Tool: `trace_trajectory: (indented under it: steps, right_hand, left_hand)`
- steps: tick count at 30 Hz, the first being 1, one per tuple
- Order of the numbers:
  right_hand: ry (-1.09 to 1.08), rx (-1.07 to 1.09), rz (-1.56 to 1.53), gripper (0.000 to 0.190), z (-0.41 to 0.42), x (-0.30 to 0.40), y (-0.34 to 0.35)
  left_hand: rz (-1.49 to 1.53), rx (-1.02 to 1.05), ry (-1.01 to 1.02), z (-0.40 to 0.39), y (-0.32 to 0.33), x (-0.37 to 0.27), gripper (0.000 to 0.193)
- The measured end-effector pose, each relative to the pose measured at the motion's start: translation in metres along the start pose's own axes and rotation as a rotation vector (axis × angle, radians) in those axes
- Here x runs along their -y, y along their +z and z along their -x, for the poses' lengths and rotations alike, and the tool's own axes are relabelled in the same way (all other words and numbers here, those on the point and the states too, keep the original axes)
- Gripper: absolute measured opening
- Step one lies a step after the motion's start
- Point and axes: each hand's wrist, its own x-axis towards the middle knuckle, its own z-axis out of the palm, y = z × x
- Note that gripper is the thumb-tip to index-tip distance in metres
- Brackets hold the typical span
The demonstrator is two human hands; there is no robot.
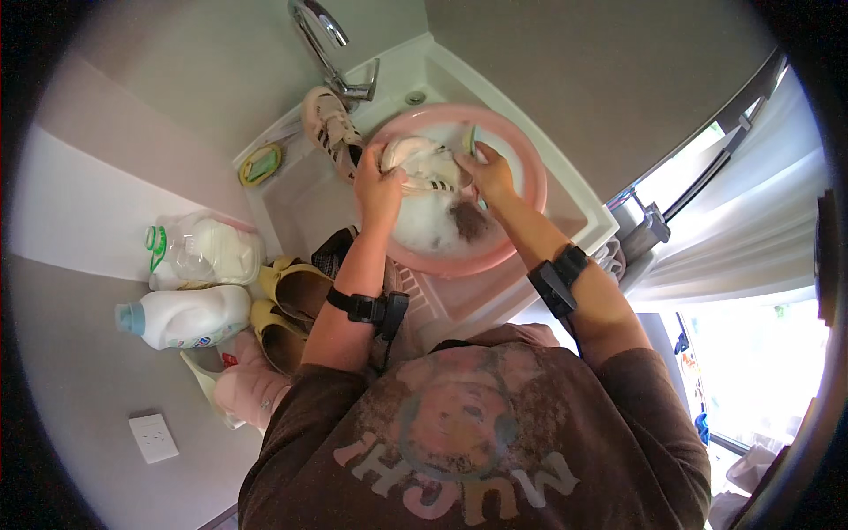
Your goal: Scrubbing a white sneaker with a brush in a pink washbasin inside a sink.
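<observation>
Over a pink plastic basin (530, 192) of sudsy water, my left hand (379, 182) grips a white sneaker (424, 162) with dark stripes by one end. My right hand (489, 173) is at the sneaker's other end. Its fingers are closed around a slim pale-green tool (469, 139), possibly a brush, mostly hidden by the hand. Dark, murky water shows through the foam below my right hand. A matching striped sneaker (326, 122) leans by the tap, outside the basin.
The basin sits in a white sink (450, 69) under a chrome tap (331, 66). A yellow soap dish (260, 164) lies on the left rim. At left stand a clear plastic jug (192, 248), a white detergent bottle (192, 315) and yellow shoes (281, 324). A curtain (748, 199) hangs at right.
</observation>
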Motion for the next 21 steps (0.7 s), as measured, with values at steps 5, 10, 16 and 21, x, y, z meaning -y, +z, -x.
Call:
trace_trajectory:
  steps: [5, 10, 16, 21]
  right_hand:
    - [0.026, 0.035, -0.4, 0.08, -0.015, -0.025, 0.011]
    - [0.085, 0.097, -0.454, 0.076, -0.001, -0.031, 0.014]
    - [0.152, 0.279, -0.637, 0.068, 0.017, -0.032, -0.003]
    - [0.032, 0.148, -0.04, 0.06, 0.018, -0.037, -0.028]
  left_hand:
    - [0.348, 0.355, -0.297, 0.01, -0.012, 0.01, 0.045]
    - [0.793, 0.382, -0.912, 0.01, -0.018, 0.005, 0.052]
    - [0.909, 0.657, -1.286, 0.022, 0.001, 0.029, 0.049]
    - [0.568, 0.512, -1.14, 0.025, 0.008, 0.033, 0.045]
